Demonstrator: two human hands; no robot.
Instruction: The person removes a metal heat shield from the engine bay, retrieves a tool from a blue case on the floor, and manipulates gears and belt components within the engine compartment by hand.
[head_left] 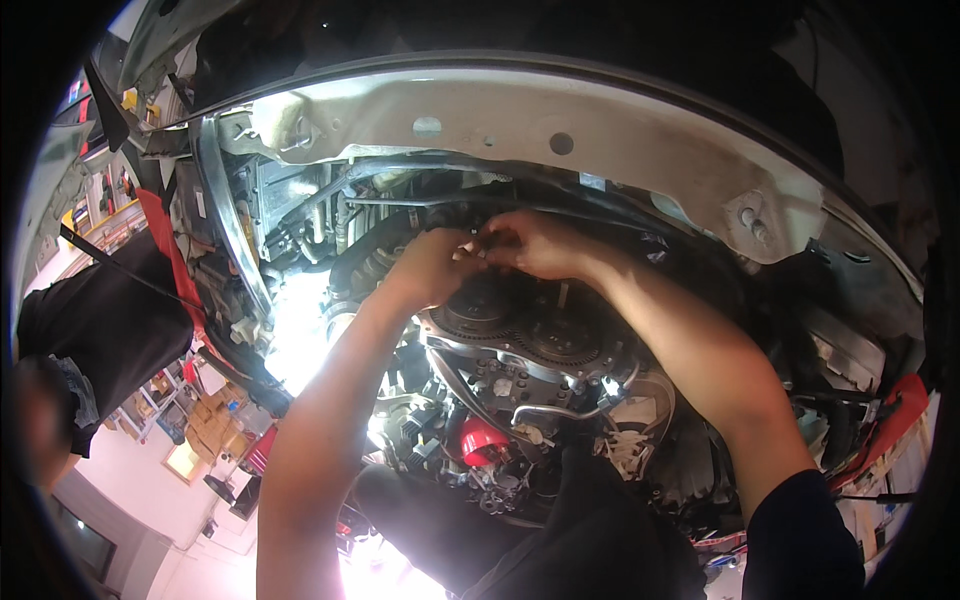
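Observation:
Both hands work at the top of an open engine. My left hand (440, 265) has its fingers bent and pinched at a small part or fitting just behind the gears. My right hand (530, 245) meets it there from the right, fingers curled close to the left fingertips; what either holds is too small and shaded to make out. Below the hands, two dark toothed gears (475, 312) (555, 340) sit side by side in a metal housing (500, 355). A curved metal pipe (555, 410) and a round red part (480, 440) lie lower in the engine.
A pale metal panel (640, 140) arches across the top behind my hands. A bright light (300, 320) glares at the left of the bay. A person in dark clothing (120, 320) is at the far left, near cluttered shelving (185, 420). Red covers (160, 230) (895, 410) border both sides.

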